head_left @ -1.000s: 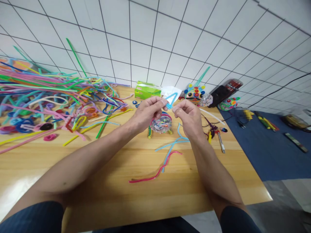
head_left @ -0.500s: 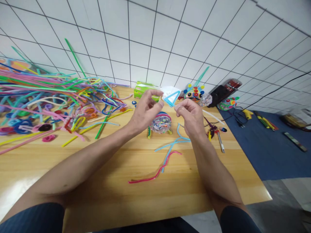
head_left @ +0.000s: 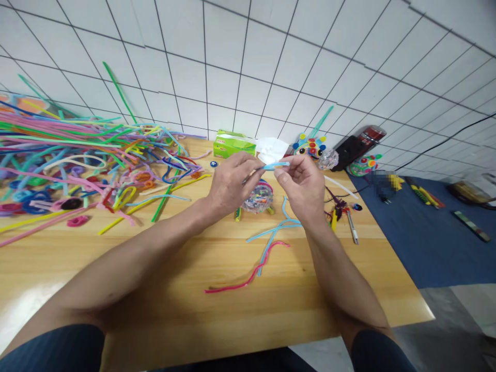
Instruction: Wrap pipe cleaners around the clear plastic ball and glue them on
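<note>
Between both hands, above the table, is a light blue pipe cleaner [head_left: 276, 165], seen nearly edge-on. My left hand [head_left: 233, 182] pinches its left end, fingers closed. The thumb and fingertips of my right hand [head_left: 304, 187] grip its right end. Just below the hands sits a clear ball [head_left: 258, 198] filled with colourful bits, with green and yellow pieces under it. Nearer me on the wood lie light blue pipe cleaners [head_left: 271, 230] crossing one another, and a wavy red pipe cleaner [head_left: 248, 282] touches them.
A big heap of coloured pipe cleaners [head_left: 96, 150] fills the table's left side. Behind the hands stand a green tissue box [head_left: 232, 144], white tissue [head_left: 272, 147] and a decorated figure [head_left: 309, 147]. A white pen [head_left: 352, 227] lies right, near a blue mat [head_left: 411, 232].
The blue pipe cleaner, seen as a triangle earlier, has turned nearly edge-on and sits slightly lower. My left hand has rotated palm-down and closed in on it.
</note>
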The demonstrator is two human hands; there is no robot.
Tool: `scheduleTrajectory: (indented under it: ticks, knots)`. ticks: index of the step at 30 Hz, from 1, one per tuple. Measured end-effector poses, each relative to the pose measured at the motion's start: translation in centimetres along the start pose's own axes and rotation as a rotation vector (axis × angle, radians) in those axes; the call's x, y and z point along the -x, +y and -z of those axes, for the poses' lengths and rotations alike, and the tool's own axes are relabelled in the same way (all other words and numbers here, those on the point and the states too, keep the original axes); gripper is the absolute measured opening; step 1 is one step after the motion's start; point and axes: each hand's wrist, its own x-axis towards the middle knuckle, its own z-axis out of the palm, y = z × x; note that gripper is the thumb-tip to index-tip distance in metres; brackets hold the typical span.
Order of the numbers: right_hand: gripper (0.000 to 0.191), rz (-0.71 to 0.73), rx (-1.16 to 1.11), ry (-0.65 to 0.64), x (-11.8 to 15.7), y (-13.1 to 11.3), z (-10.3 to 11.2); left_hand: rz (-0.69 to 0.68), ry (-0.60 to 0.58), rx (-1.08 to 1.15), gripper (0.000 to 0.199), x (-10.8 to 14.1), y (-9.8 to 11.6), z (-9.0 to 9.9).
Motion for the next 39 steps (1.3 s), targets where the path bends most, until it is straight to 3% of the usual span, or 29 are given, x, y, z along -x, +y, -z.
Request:
scheduleTrajectory:
  ticks: [7,12,16,23,29,39]
  knots:
    - [0.024,0.099,0.161,0.089,0.1,0.3,0.1,0.113,-0.067,0.16,0.007,-0.1,1.0,0.2]
    - [0.021,0.166,0.361,0.18,-0.1,0.0,0.3,0.08,-0.103,0.017,0.016,0.5,1.3,0.0]
    - [0.021,0.171,0.393,0.188,0.0,-0.1,0.3,0.005,-0.111,-0.121,0.024,0.7,1.3,-0.2]
    - [0.021,0.042,0.185,0.146,-0.3,0.3,0.6,-0.013,-0.104,-0.096,0.026,0.5,1.2,-0.1]
    - [0.033,0.046,0.208,0.141,-0.5,0.2,0.9,-0.008,-0.086,-0.09,0.025,0.6,1.2,-0.1]
    - [0.061,-0.103,-0.121,-0.021,-1.6,0.4,1.7,0.243,-0.222,0.255,0.017,-0.9,1.9,0.9]
